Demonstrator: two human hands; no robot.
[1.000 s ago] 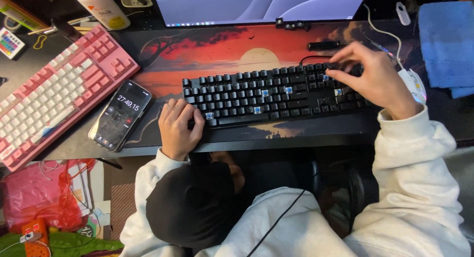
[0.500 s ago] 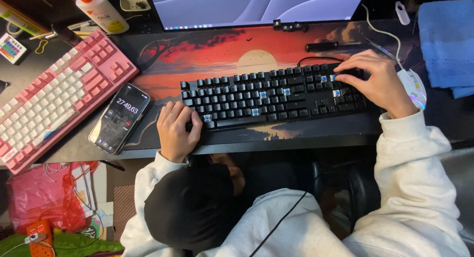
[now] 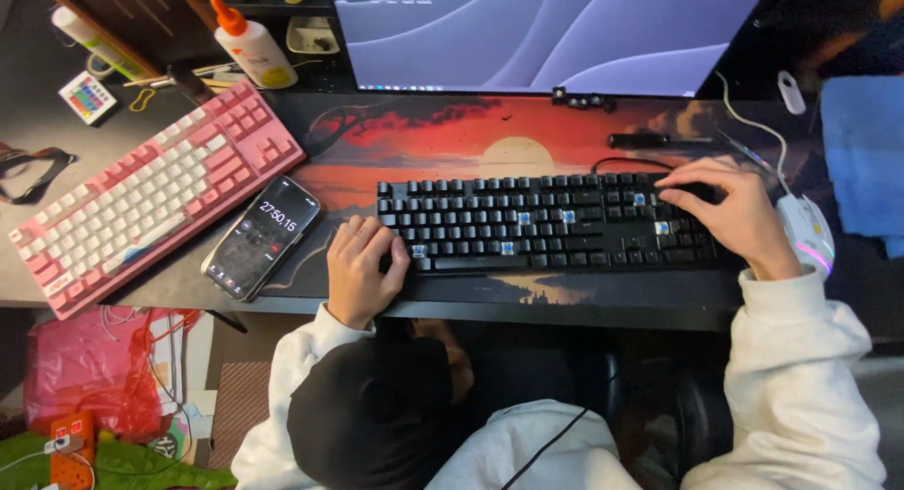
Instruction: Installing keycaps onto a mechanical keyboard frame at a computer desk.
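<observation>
A home computer desk: monitor [image 3: 556, 33], two keyboards, sunset desk mat [image 3: 452, 137], floor clutter.
</observation>
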